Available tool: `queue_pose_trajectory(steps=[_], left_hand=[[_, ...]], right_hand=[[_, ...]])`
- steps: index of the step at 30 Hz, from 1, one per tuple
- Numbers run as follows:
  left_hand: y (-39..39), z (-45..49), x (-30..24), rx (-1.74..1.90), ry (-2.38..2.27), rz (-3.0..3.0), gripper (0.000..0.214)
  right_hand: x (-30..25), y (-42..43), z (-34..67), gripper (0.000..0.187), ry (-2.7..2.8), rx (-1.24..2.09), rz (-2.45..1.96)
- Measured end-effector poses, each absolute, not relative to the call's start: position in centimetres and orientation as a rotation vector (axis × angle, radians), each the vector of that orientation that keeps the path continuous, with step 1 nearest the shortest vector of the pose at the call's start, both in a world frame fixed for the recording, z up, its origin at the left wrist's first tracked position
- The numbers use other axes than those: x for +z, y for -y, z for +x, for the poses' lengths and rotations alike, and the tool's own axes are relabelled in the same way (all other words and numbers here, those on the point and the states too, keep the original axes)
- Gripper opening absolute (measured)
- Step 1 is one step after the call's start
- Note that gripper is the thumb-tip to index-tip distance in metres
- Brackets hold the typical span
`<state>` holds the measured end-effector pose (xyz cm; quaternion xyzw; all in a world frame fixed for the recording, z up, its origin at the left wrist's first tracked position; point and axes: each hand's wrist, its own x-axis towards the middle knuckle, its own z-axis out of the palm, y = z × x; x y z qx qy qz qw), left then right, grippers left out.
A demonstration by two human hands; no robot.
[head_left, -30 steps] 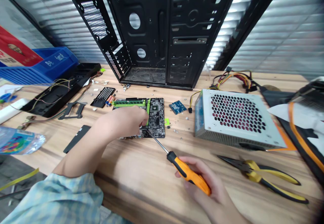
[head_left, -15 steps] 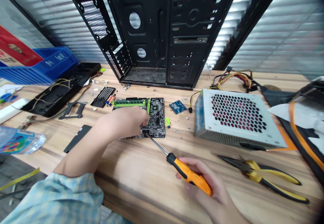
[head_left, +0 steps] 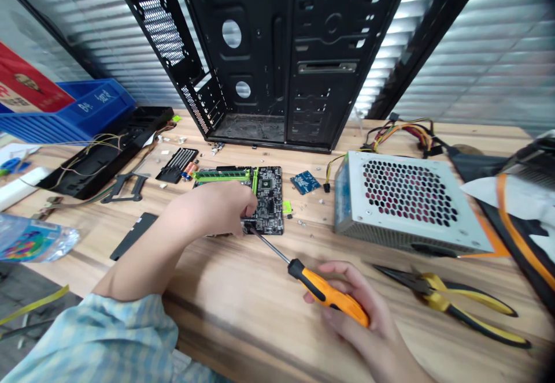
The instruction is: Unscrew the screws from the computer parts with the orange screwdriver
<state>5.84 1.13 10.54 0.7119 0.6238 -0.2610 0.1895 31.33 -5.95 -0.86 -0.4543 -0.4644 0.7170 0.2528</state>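
Currently: right hand [head_left: 362, 316] grips screwdriver [head_left: 329, 297], tip at near edge of motherboard [head_left: 269, 198]; left hand [head_left: 223, 207] clenched on motherboard. Motherboard lies outside case [head_left: 277, 54]; screw hidden.

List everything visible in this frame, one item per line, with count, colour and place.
computer case: 1, black, open, upright at table's back
motherboard: 1, black with green slots, table centre
power supply: 1, grey metal, right of motherboard
cable bundle: 1, yellow, red, black, behind power supply
small circuit board: 1, blue, between motherboard and power supply
pliers: 1, yellow-black, near right
screwdriver: 1, orange-black handle, tip at motherboard's near edge
front panel: 1, black, left
crate: 1, blue, far left
plastic bottle: 1, clear, left edge
table: 1, wood
left grip: 1, bare hand, on motherboard
right grip: 1, bare hand, around screwdriver handle
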Motion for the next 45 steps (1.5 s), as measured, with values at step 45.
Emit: queue_pose_trajectory(steps=[45], left_hand=[[-1.5,5.5,11.3,-0.933,-2.085,1.819,0.046]], right_hand=[[-1.9,4.4,31.5,0.046,0.874,2.069,-0.924]])
